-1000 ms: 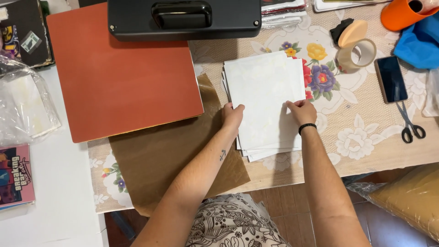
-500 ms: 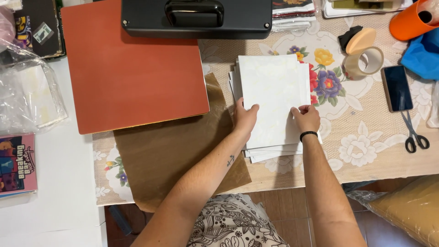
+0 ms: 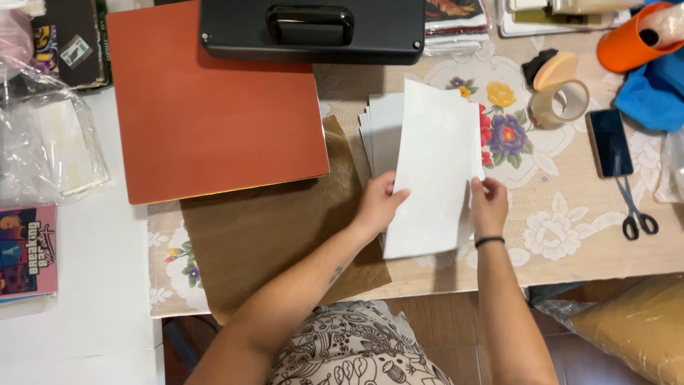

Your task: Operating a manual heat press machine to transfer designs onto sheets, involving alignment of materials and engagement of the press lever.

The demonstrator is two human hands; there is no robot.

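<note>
My left hand [image 3: 377,203] pinches the left edge of a white sheet [image 3: 434,171], thumb on top and fingers closed behind it; my right hand [image 3: 488,203] is clamped on the sheet's right edge low down, fingers curled round it. The sheet is lifted and tilted above a stack [image 3: 381,132] of similar white sheets, whose edges show just left of it on the floral cloth [image 3: 570,221]. Left of the stack I see a brown sheet [image 3: 271,228], partly under an orange mat [image 3: 214,107]. A black case [image 3: 313,28] sits above. A tape roll [image 3: 563,103], phone [image 3: 609,142] and scissors [image 3: 638,214] lie well to the right.
</note>
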